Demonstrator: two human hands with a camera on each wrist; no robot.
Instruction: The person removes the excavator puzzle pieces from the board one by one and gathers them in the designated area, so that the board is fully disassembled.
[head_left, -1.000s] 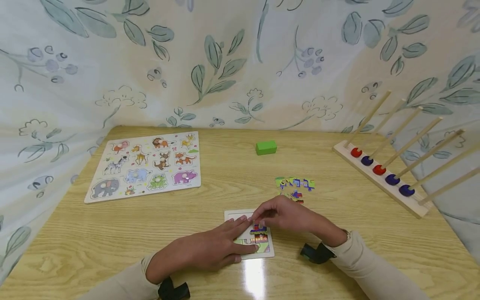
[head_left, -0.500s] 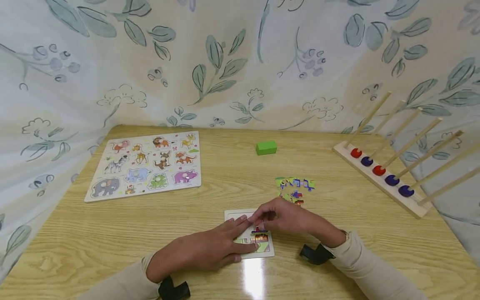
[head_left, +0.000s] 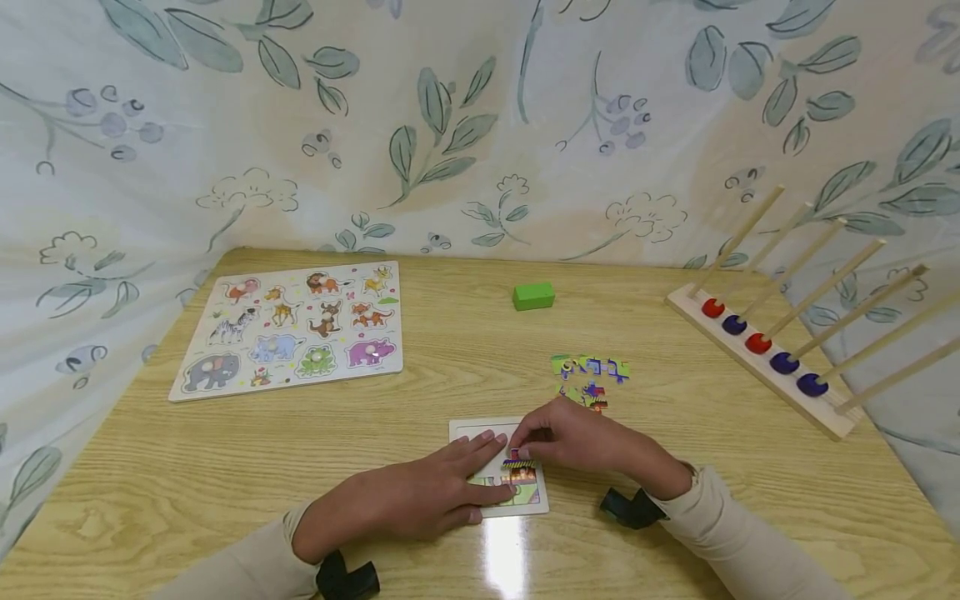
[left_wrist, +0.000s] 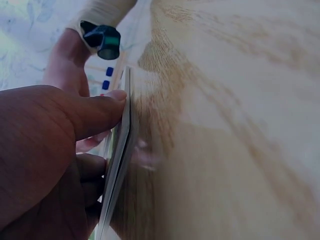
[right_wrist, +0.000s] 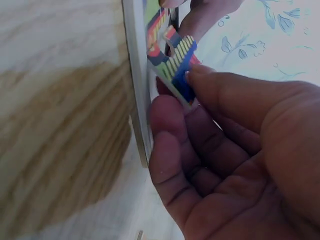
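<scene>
The left hand (head_left: pixel 420 496) lies on the tray (head_left: pixel 525 511), fingers extended, thumb at its near edge. The right hand (head_left: pixel 577 433) pinches a tilted piece (right_wrist: pixel 182 67) over the tray's right side; whether they touch is unclear. On the counter (head_left: pixel 450 342), loose pieces (head_left: pixel 594 367) lie just beyond the tray, a block (head_left: pixel 533 297) farther beyond, a peg rack (head_left: pixel 768 354) well to its right.

This is looking like a play place. An animal board (head_left: pixel 288 333), jigsaw bits (head_left: pixel 592 366) and a bead toy (head_left: pixel 759 342) are sitting on a wooden table (head_left: pixel 457 350), and leafy cloth (head_left: pixel 480 142) is hanging behind.
</scene>
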